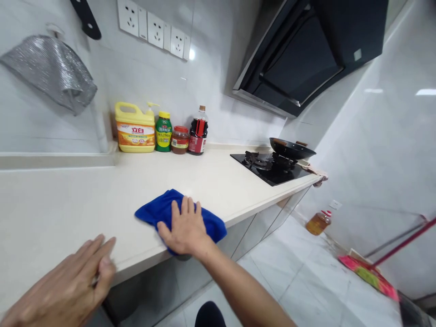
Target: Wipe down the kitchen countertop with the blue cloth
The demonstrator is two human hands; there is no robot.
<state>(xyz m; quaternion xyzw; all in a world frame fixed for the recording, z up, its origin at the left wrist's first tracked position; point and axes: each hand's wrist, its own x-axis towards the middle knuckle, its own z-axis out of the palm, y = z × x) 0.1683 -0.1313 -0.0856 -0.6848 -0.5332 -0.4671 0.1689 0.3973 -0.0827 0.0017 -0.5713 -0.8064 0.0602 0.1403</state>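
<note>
My right hand [184, 227] lies flat, fingers stretched out, on a blue cloth [213, 225] spread on the cream countertop [68, 204] near its front edge. The cloth's corner hangs slightly over the edge. My left hand [73, 281] rests on the counter's front edge at lower left, fingers together and extended, holding nothing that I can see.
At the back wall stand a yellow detergent jug [135, 128], a green bottle [163, 131], a red-lidded jar [180, 140] and a dark sauce bottle [198, 131]. A black hob [272, 168] with a wok [292, 149] sits right, under a hood [306, 50]. An oil bottle [318, 222] and broom [369, 274] are on the floor.
</note>
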